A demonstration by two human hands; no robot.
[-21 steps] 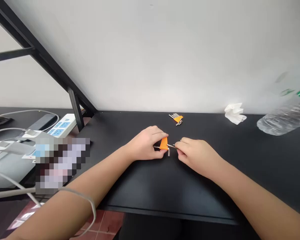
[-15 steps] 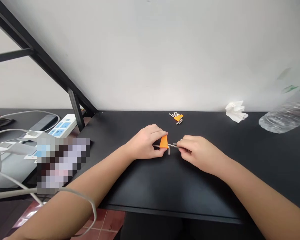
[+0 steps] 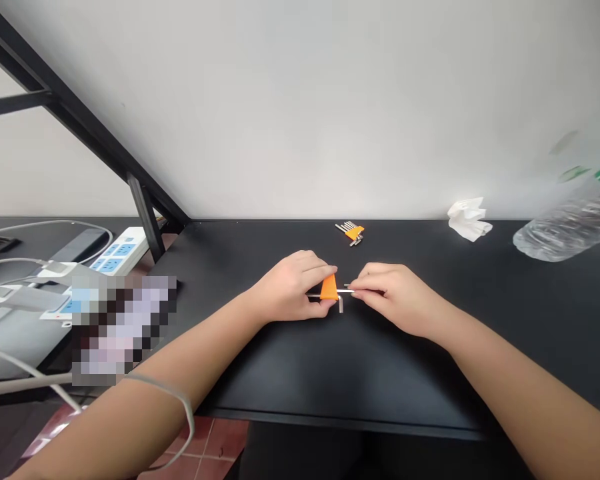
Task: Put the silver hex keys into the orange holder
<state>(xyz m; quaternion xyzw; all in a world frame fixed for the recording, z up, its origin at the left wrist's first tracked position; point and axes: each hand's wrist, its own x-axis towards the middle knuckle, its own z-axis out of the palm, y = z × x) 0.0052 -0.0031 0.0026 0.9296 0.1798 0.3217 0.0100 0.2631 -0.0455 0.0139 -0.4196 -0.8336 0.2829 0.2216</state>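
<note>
My left hand [image 3: 303, 287] grips an orange hex key holder [image 3: 329, 287] between thumb and fingers, just above the black desk. One hex key sits in the holder, its short bent end [image 3: 341, 305] hanging down at the right side. A second hex key [image 3: 346, 291] runs from the holder's right edge to my right hand [image 3: 395, 297], which pinches it between thumb and fingertips. Another short metal end shows by the right fingertips; what it belongs to is hidden. Behind the hands lies another orange holder [image 3: 353, 231] filled with several hex keys.
A crumpled white tissue [image 3: 469, 219] and a clear plastic bottle [image 3: 563, 227] lie at the back right. On the left are a white power strip [image 3: 135, 240], chargers with white cables [image 3: 30, 365], and a black metal frame [image 3: 145, 217]. One cable crosses over my left forearm.
My right fingers have closed in a straighter pinch on the hex key, which is now more level with the holder. The view has shifted slightly.
</note>
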